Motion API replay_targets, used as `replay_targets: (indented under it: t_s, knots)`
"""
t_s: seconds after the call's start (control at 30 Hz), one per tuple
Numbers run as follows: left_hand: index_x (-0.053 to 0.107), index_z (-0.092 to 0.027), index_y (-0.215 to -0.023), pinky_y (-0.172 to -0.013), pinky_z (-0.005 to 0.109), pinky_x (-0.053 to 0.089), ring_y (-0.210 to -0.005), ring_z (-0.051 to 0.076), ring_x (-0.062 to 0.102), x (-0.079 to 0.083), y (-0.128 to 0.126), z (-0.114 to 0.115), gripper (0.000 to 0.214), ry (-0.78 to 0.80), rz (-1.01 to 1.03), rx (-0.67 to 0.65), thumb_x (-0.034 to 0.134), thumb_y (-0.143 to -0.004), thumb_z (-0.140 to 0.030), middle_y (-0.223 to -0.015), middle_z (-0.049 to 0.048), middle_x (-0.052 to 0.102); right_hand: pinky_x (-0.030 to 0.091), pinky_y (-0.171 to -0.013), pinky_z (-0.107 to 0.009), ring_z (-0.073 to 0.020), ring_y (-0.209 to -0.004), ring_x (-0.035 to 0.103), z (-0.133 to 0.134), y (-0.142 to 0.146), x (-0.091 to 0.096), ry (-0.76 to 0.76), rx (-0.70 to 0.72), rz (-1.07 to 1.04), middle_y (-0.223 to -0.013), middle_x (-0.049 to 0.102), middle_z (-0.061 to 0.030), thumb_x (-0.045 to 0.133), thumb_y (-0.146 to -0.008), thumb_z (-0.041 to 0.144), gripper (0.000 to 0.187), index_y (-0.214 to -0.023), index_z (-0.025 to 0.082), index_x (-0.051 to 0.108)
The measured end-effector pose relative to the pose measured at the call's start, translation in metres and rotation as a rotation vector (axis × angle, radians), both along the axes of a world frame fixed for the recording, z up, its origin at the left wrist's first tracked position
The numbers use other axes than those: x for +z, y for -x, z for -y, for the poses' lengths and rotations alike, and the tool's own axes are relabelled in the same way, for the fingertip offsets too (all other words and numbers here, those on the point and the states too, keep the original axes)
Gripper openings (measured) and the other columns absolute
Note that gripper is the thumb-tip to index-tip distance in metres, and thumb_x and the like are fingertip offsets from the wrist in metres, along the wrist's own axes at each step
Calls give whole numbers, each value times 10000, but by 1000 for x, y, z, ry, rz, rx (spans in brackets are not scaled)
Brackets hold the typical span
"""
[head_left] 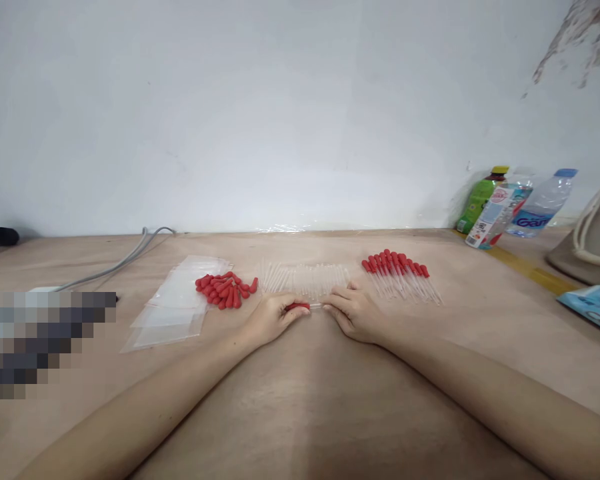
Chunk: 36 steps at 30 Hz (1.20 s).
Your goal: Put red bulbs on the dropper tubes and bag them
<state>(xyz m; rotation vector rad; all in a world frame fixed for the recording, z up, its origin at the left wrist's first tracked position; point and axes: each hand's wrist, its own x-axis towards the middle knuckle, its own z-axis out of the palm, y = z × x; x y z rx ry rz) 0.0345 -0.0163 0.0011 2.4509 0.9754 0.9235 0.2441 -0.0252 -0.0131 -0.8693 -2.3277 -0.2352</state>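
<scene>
Between the thumb and fingers of my left hand [276, 316] is a red rubber dropper bulb [299, 307]. My right hand [356, 313] pinches a thin clear dropper tube [316, 306], whose left end meets the bulb's mouth. How far the tube sits inside the bulb I cannot tell. Just behind both hands lies a row of loose clear tubes [310, 279]. A pile of red bulbs [225, 291] is left of my left hand. Right of my right hand, several droppers with red bulbs on their tubes [399, 268] lie side by side.
Clear plastic bags [177, 303] lie flat under and beside the bulb pile. A grey cable [123, 263] runs along the table at left. Drink bottles [545, 203] and a carton [497, 217] stand by the wall at right, near a bag [587, 233] and a blue packet [593, 307].
</scene>
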Motion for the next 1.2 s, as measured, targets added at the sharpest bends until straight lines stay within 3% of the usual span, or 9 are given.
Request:
replay_targets:
  t_s: [0.27, 0.67, 1.07, 1.2]
  knots:
    - [628, -163, -836, -618, 202, 439, -668, 111, 570, 0, -4, 3, 191, 81, 21, 15, 512, -798, -310, -752, 0, 647, 248, -652, -279, -117, -648, 489, 3, 1, 1, 74, -9, -8, -730, 588, -41, 323, -873, 202, 258, -837, 144, 572]
    - [619, -174, -848, -619, 203, 435, -676, 109, 568, -3, -7, 8, 173, 22, -22, -31, 493, -808, -285, -760, -2, 639, 233, -654, -279, -115, -610, 488, 8, 10, 5, 153, -4, 53, -692, 604, -36, 316, -864, 207, 272, -780, 144, 566]
    - [610, -181, -890, -622, 210, 445, -689, 111, 577, -1, -7, 3, 187, 2, -62, -67, 471, -827, -290, -793, 5, 646, 294, -661, -270, -127, -651, 501, 6, 15, 10, 279, -26, 102, -706, 591, -33, 320, -873, 216, 269, -742, 148, 545]
    - [581, -175, -960, -766, 279, 446, -851, 160, 566, 6, 2, 0, 258, -143, -95, -14, 529, -785, -356, -911, 44, 625, 341, -674, -250, -131, -712, 499, 6, 9, 22, 331, -23, 60, -792, 573, -56, 327, -873, 215, 230, -817, 145, 538]
